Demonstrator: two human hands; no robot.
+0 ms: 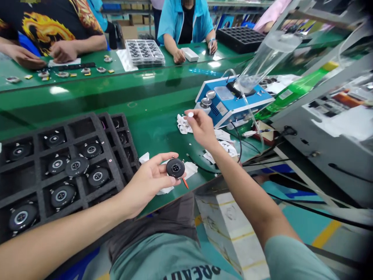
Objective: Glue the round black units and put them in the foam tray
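My left hand [145,179] is closed round the edges of a black round watch case [175,168], its back with the sensor ring facing up. Further forward and to the right, my right hand [203,127] pinches a small white round piece [190,114] between finger and thumb. Just behind that hand is a small bottle with a metal dish top [206,102]. Crumpled white wipes [183,123] lie under and around my right hand. More watch cases [76,166] sit in a black foam tray [26,170] to the left of my left hand.
A blue machine [220,107] with a clear cylinder [260,64] stands at the right, beside a green bottle [303,87]. Black cables cross the bench edge. An orange-tipped tool [185,183] lies near my left hand. Two people work across the green bench, near a clear compartment tray [145,53].
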